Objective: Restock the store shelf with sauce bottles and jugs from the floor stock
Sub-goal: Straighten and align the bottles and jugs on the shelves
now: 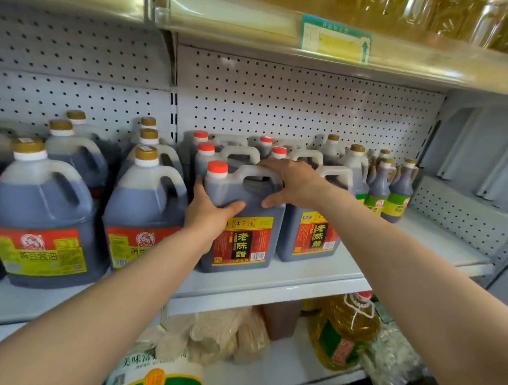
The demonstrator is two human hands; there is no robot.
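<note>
A dark vinegar jug [246, 222] with an orange cap and a red-and-yellow label stands upright at the front of the white middle shelf [301, 276]. My left hand [211, 216] grips its left side, thumb across the front. My right hand [293, 183] holds the top right of the jug at its handle, thumb down the front. More orange-capped jugs [310, 233] stand beside and behind it.
Large gold-capped soy sauce jugs [39, 215] fill the shelf to the left. Small dark bottles [397, 191] stand at the right, with bare shelf beyond them. Yellow oil bottles [345, 330] and bagged goods [223, 335] sit on the lower shelf. Another shelf hangs close overhead.
</note>
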